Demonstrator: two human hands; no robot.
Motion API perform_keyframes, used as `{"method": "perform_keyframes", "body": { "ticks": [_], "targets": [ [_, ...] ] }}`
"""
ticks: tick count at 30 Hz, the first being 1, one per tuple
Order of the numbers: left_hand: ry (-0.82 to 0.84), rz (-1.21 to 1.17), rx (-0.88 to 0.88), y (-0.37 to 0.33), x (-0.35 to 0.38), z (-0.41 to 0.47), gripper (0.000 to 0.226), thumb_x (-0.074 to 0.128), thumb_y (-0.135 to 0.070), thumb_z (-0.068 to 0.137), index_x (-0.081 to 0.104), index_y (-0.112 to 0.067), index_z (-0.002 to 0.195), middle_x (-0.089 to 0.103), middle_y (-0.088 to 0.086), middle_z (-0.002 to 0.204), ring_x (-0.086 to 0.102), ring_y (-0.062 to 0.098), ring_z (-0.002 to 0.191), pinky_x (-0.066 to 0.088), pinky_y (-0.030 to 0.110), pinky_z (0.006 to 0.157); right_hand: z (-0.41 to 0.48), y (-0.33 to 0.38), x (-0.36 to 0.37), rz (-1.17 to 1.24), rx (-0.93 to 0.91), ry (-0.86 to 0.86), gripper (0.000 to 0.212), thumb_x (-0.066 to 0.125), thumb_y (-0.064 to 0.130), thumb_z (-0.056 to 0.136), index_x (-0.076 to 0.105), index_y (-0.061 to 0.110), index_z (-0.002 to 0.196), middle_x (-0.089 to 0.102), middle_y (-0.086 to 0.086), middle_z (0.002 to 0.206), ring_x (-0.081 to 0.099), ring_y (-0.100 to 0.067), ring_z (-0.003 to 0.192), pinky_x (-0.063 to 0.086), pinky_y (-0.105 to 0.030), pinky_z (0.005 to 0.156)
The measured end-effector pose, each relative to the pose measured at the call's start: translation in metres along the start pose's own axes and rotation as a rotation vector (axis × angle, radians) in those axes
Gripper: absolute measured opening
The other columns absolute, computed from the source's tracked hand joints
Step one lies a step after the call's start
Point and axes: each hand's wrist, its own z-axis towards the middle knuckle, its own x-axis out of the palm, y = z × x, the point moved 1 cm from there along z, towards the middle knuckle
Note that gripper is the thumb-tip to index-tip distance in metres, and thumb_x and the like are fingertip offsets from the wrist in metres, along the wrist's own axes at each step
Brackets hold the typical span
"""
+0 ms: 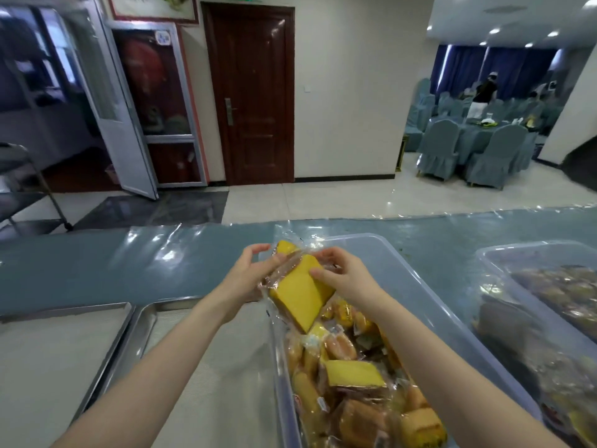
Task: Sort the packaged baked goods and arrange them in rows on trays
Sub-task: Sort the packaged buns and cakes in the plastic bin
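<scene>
- Metal tray (64, 318): lower left of the frame, shallow, pale inside, resting on the table (129, 263), which has a teal cover under clear film.
- Second metal tray (200, 367): just right of the first, their rims side by side; the left forearm crosses above it.
- Dark wooden door (255, 92): upper centre-left, closed, with a glass-panelled door standing ajar to its left.
- Left hand (248, 273): centre of the frame, fingers loosely curled, thumb and fingertips gripping the left edge of the clear wrapper.
- Wrapped yellow cake slice (300, 295): centre of the frame, held up between both hands over the left wall of the bin, tilted, broad face toward the camera. A second yellow piece shows just above it; I cannot tell whether it shares the wrapper.
- Right hand (342, 276): just right of the slice, thumb pressed on its upper right face, fingers curled over the far edge.
- Clear plastic bin (403, 263): centre-right, on the table, touching the second tray's right side.
- Packaged baked goods (355, 383): heaped in the bin's near half, yellow and golden-brown pieces in clear wrappers.
- Second clear bin (504, 253): right edge of the frame, holding darker wrapped items, blurred.
- Covered chairs (442, 147): upper right, around a table; a person (481, 95) stands beyond them.
</scene>
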Motion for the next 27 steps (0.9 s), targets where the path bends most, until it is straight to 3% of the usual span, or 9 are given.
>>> {"method": "perform_keyframes", "body": {
  "ticks": [3,5,8,11,14,17,20,23,27],
  "targets": [
    [0.116,-0.137,-0.033,0.006,-0.038,-0.009,0.083,0.082,-0.048,0.054,0.046,-0.026,0.126,0.072,0.006,0.103,0.068,0.023,0.085,0.054,0.036,0.073,0.002,0.016,0.029,0.026,0.008,-0.004,0.036,0.068,0.024,0.088,0.058,0.016,0.121,0.059,0.006,0.111,0.057,-0.014,0.105,0.051,-0.03,0.088],
    [0.201,-0.132,-0.026,0.01,-0.062,-0.014,0.083,0.085,-0.031,0.054,0.049,-0.024,0.128,0.067,0.012,0.116,0.068,0.028,0.095,0.055,0.038,0.079,0.006,0.025,0.05,0.026,0.01,-0.019,0.039,0.07,0.025,0.087,0.057,0.019,0.123,0.059,0.003,0.117,0.058,-0.018,0.107,0.052,-0.03,0.087],
    [0.238,-0.088,-0.036,0.022,-0.095,-0.02,0.083,0.085,-0.016,0.05,0.055,-0.027,0.126,0.06,0.015,0.125,0.065,0.031,0.108,0.054,0.039,0.086,0.013,0.034,0.085,0.053,0.064,0.034,0.055,0.071,0.023,0.085,0.047,0.024,0.135,0.054,-0.001,0.128,0.058,-0.019,0.111,0.052,-0.027,0.084],
    [0.237,-0.115,-0.061,0.037,-0.132,-0.023,0.082,0.081,-0.013,0.05,0.057,-0.026,0.127,0.063,0.019,0.122,0.066,0.031,0.101,0.054,0.037,0.082,0.021,0.037,0.12,0.061,0.186,0.135,0.067,0.073,0.029,0.083,0.041,0.028,0.142,0.051,-0.001,0.134,0.052,-0.018,0.119,0.048,-0.028,0.091],
    [0.146,-0.157,-0.109,0.059,-0.166,-0.023,0.075,0.075,-0.009,0.055,0.055,-0.024,0.126,0.065,0.017,0.101,0.064,0.023,0.08,0.055,0.032,0.067,0.03,0.032,0.158,0.029,0.27,0.178,0.07,0.072,0.037,0.081,0.041,0.024,0.143,0.049,0.005,0.134,0.051,-0.014,0.118,0.044,-0.027,0.097],
    [-0.01,-0.278,-0.229,0.09,-0.192,-0.018,0.068,0.068,-0.011,0.056,0.053,-0.019,0.123,0.06,0.008,0.088,0.056,0.019,0.068,0.045,0.028,0.055,0.034,0.018,0.199,-0.05,0.274,0.142,0.067,0.076,0.047,0.073,0.056,0.023,0.133,0.059,0.006,0.131,0.056,-0.013,0.117,0.044,-0.035,0.105],
    [-0.066,-0.318,-0.335,0.128,-0.207,-0.01,0.064,0.072,-0.018,0.062,0.052,-0.019,0.123,0.058,0.01,0.105,0.056,0.023,0.084,0.046,0.031,0.062,0.031,0.001,0.235,-0.019,0.301,0.106,0.047,0.076,0.036,0.079,0.063,0.013,0.118,0.064,-0.005,0.12,0.06,-0.021,0.113,0.047,-0.037,0.101],
    [-0.157,-0.324,-0.401,0.166,-0.21,0.003,0.051,0.075,-0.021,0.075,0.051,-0.021,0.12,0.057,0.015,0.116,0.056,0.025,0.091,0.045,0.032,0.065,0.033,-0.028,0.261,0.022,0.396,0.087,0.039,0.068,0.026,0.088,0.06,0.005,0.119,0.062,-0.015,0.117,0.059,-0.029,0.112,0.049,-0.032,0.091],
    [-0.287,-0.285,-0.426,0.211,-0.205,0.014,0.058,0.078,-0.029,0.078,0.043,-0.024,0.124,0.055,0.008,0.116,0.057,0.025,0.098,0.048,0.032,0.062,0.043,-0.077,0.291,0.053,0.482,0.088,0.039,0.062,0.024,0.092,0.054,0.011,0.128,0.058,-0.001,0.113,0.057,-0.015,0.102,0.05,-0.028,0.089]
  ]
}}
